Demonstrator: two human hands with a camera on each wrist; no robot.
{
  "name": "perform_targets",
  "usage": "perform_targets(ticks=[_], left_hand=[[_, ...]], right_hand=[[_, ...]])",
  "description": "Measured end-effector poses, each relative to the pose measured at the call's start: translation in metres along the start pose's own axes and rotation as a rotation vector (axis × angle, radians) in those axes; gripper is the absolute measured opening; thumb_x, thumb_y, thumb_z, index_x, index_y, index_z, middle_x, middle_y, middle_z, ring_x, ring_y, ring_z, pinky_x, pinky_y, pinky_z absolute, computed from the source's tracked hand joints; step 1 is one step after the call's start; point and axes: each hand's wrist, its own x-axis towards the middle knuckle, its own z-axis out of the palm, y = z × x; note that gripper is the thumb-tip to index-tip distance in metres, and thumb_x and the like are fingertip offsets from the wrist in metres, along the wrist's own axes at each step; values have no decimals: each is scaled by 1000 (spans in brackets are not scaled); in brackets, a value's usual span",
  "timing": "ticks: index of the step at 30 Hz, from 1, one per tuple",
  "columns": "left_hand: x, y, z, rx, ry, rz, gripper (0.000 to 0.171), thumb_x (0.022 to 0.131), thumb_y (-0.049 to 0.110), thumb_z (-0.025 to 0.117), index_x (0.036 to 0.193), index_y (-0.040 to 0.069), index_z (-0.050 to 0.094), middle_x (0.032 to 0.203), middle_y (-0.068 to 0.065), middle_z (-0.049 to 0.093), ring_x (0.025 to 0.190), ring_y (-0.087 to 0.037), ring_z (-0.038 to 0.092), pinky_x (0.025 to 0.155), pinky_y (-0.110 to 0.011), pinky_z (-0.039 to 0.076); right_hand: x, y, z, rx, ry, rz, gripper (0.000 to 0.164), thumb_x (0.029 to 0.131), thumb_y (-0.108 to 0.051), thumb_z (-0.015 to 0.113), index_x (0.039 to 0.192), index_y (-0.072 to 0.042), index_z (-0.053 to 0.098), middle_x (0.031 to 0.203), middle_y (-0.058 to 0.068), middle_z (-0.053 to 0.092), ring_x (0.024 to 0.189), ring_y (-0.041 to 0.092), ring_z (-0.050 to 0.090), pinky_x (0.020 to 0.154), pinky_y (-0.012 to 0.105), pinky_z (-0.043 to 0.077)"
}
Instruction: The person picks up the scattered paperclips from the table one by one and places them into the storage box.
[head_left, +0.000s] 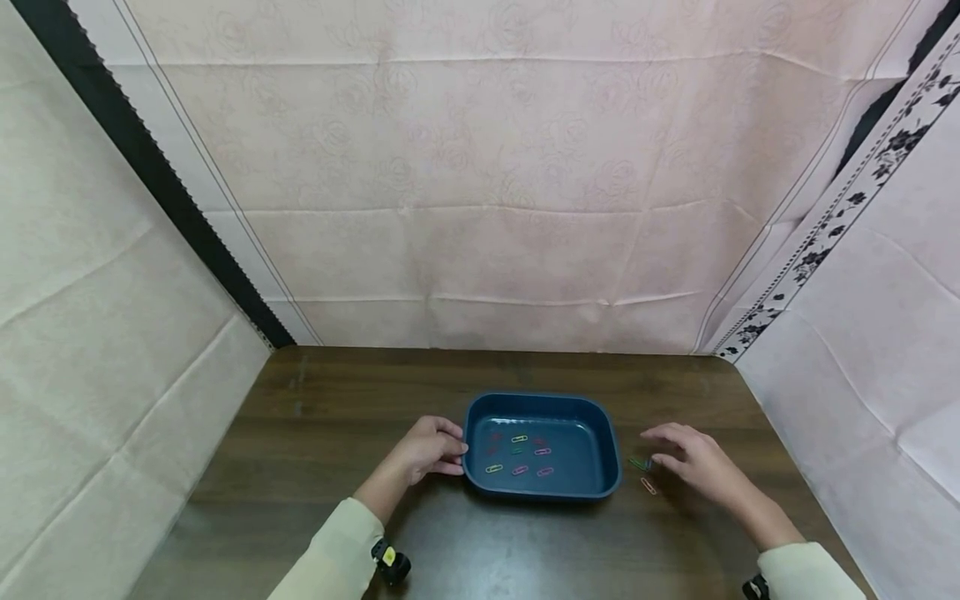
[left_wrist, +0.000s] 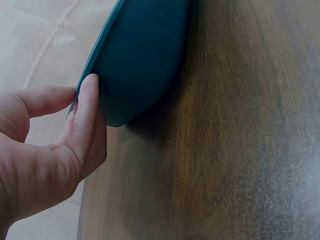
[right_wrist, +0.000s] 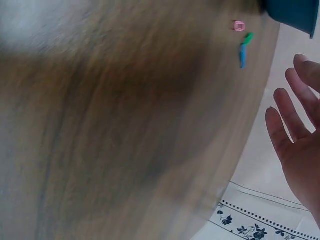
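A dark blue tray (head_left: 540, 492) sits on the wooden table with several coloured paper clips inside, among them a yellow paper clip (head_left: 493, 468) and a pink paper clip (head_left: 545, 472). The left hand (head_left: 429, 452) pinches the tray's left rim; in the left wrist view the thumb and fingers (left_wrist: 89, 95) lie on either side of the edge. To the right of the tray, the right hand (head_left: 693, 461) hovers with spread fingers, holding nothing. Near its fingertips lie a green paper clip (right_wrist: 248, 38), a blue paper clip (right_wrist: 243, 56) and a pink paper clip (right_wrist: 239, 26).
The brown wooden table (head_left: 315, 467) is enclosed by pale cloth: a back curtain (head_left: 487, 183), a left cloth (head_left: 112, 375) and a right cloth (head_left: 885, 333) with a dark floral border. Dark devices are strapped on both wrists, over light sleeves (head_left: 337, 550).
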Motion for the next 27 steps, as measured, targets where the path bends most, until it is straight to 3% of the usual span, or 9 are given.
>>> perform_targets(ticks=[5, 13, 27], left_hand=[[1, 0, 0, -13, 4, -13, 30, 96, -3, 66, 123, -10, 56, 98, -22, 64, 74, -21, 66, 72, -37, 67], [0, 1, 0, -7, 8, -16, 30, 97, -2, 66, 124, -9, 55, 95, -19, 64, 74, -21, 66, 73, -38, 67], [2, 0, 0, -9, 8, -13, 31, 97, -1, 66, 124, -9, 55, 97, -21, 64, 74, -21, 66, 73, -38, 67]], right_hand=[[-1, 7, 6, -31, -29, -38, 34, 86, -5, 81, 119, -14, 74, 118, -1, 74, 110, 25, 68, 90, 46, 61], [-2, 14, 14, -64, -57, -111, 32, 84, -4, 82, 113, -14, 75, 111, -3, 74, 103, 20, 67, 87, 43, 60], [3, 21, 22, -129, -81, -122, 22, 85, -4, 81, 99, -20, 75, 103, -7, 69, 98, 17, 63, 84, 40, 59]])
